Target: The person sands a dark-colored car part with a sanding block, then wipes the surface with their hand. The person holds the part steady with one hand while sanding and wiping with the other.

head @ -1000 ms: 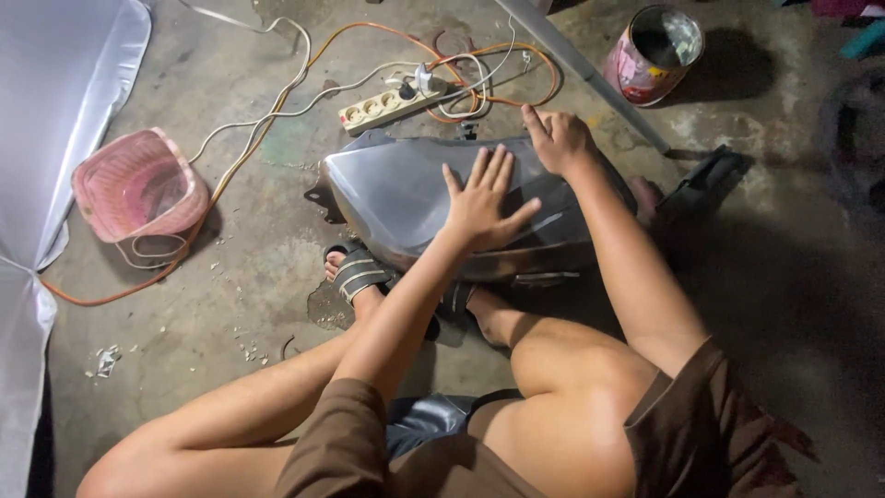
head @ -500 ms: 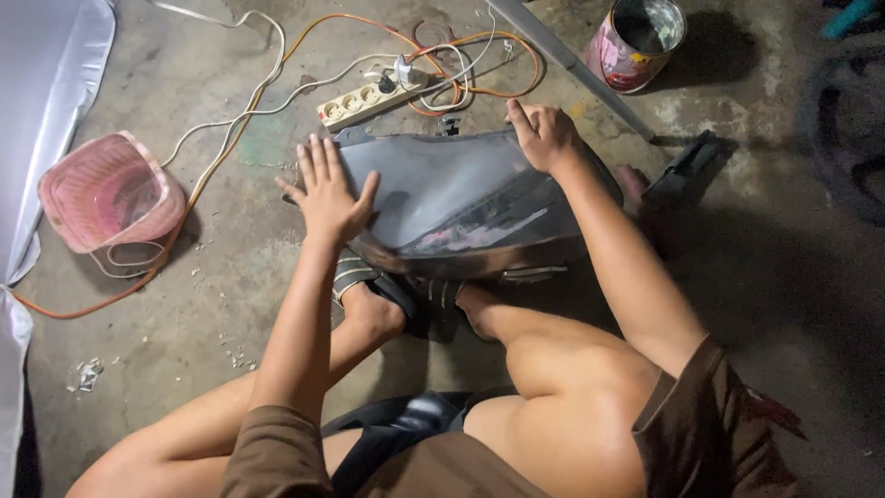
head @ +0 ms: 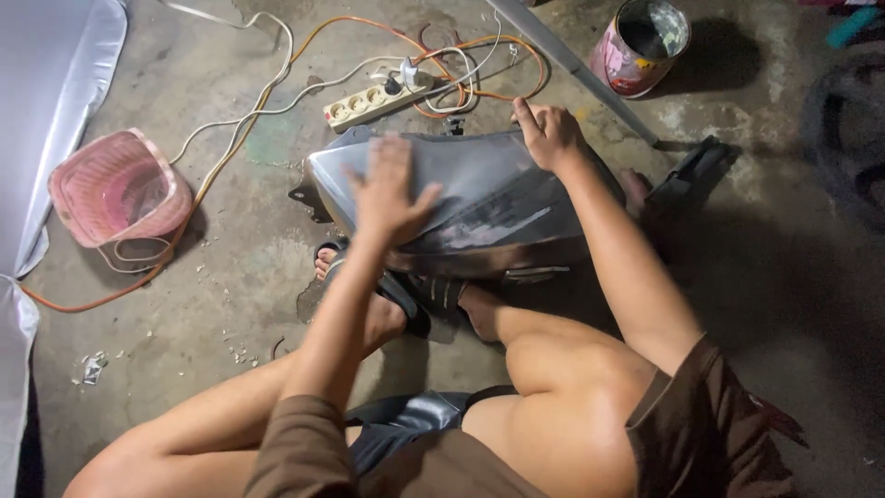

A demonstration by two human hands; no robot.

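Observation:
A grey, dull-sanded motorcycle body panel (head: 502, 198) rests on the concrete floor in front of my feet. My left hand (head: 387, 194) lies flat on its left part with fingers spread, blurred by motion. I cannot tell whether anything is under that palm. My right hand (head: 548, 134) grips the panel's far upper edge. My sandalled feet (head: 406, 300) sit under the panel's near edge.
A white power strip (head: 376, 100) with orange and white cables lies beyond the panel. A pink plastic basket (head: 115, 189) stands at the left, a paint can (head: 641, 46) at the top right, a metal bar (head: 576, 69) beside it, white sheeting (head: 46, 111) along the left edge.
My left hand slid from the panel's middle to its left end, then back toward the middle. My right hand stayed on the far edge. The view shifted slightly.

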